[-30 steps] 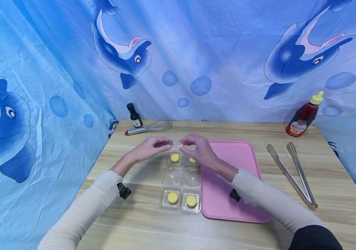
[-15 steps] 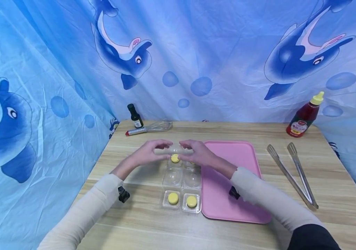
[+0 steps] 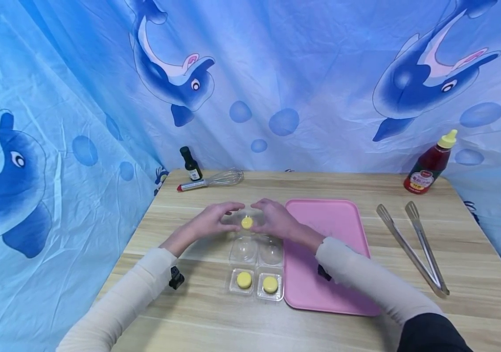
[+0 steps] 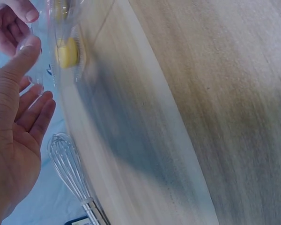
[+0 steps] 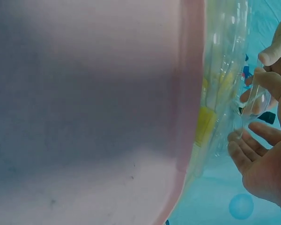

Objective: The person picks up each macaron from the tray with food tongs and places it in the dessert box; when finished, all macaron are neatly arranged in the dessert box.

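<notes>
A thin clear plastic lid [image 5: 255, 101] is held between my two hands over the far-left yellow macaron [image 3: 247, 222]. My left hand [image 3: 211, 221] pinches its left edge between thumb and fingers, and my right hand [image 3: 278, 219] grips the opposite edge. Transparency makes the lid hard to make out in the head view. Two clear domes [image 3: 243, 250] lie just nearer than that macaron. In front of them, two more yellow macarons [image 3: 244, 280] sit in square clear trays [image 3: 270, 296]. The far-right macaron is hidden behind my right hand.
A pink tray [image 3: 321, 293] lies right of the containers, under my right forearm. Farther right are metal tongs [image 3: 409, 249] and a red sauce bottle [image 3: 427, 168]. At the back left are a whisk [image 3: 211, 180] and a dark bottle [image 3: 191, 164].
Both hands have come down and slightly nearer with the lid, toward the far-left macaron. The lid's dome showed tilted between them half a second ago. The trays and tools have stayed put.
</notes>
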The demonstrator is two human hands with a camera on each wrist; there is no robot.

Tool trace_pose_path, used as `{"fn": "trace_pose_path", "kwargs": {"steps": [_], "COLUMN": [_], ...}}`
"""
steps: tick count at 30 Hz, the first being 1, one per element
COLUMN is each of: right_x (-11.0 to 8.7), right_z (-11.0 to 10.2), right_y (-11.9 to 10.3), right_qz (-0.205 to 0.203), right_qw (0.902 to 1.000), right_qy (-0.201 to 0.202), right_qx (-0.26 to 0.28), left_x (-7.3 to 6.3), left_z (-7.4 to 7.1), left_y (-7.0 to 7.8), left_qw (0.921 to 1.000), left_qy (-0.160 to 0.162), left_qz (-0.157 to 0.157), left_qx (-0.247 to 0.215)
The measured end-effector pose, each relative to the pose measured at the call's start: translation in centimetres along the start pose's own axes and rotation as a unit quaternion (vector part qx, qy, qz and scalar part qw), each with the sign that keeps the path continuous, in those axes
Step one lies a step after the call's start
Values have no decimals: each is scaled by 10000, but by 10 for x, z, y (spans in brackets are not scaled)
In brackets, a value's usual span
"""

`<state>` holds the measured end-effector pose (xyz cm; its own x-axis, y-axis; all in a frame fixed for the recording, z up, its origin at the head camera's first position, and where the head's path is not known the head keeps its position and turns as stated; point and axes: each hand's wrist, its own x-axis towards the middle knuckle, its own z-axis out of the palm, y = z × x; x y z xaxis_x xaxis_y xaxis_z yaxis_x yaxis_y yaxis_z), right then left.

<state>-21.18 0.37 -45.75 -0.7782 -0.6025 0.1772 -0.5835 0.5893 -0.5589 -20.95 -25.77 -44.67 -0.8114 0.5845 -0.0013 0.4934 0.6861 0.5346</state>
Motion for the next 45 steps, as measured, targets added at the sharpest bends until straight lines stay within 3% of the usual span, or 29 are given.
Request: {"fn": "trace_pose_path", "kwargs": {"steps": [6, 15, 29, 37, 45], "right_x": [2, 4, 6, 5, -2], "right_z": [5, 12, 16, 11, -4], "right_y": [-3, 0, -1, 2, 4], "right_qz": [117, 246, 271, 213, 241], "right_qw": [9994, 9987, 9976, 9966, 9981], "right_qy": [-47, -226, -272, -321, -257], "right_qx": [-318, -388, -567, -733, -505], "left_x": [0, 1, 3, 7, 4], "left_z": [2, 5, 7, 9, 3], "left_y": [-2, -5, -2, -3, -1], "left_qw": [9997, 9994, 9983, 9976, 9986], "left_qy": [-134, -258, -251, -244, -48], "left_qz": [-152, -147, -174, -157, -116], "left_qx": [106, 197, 487, 624, 508]}}
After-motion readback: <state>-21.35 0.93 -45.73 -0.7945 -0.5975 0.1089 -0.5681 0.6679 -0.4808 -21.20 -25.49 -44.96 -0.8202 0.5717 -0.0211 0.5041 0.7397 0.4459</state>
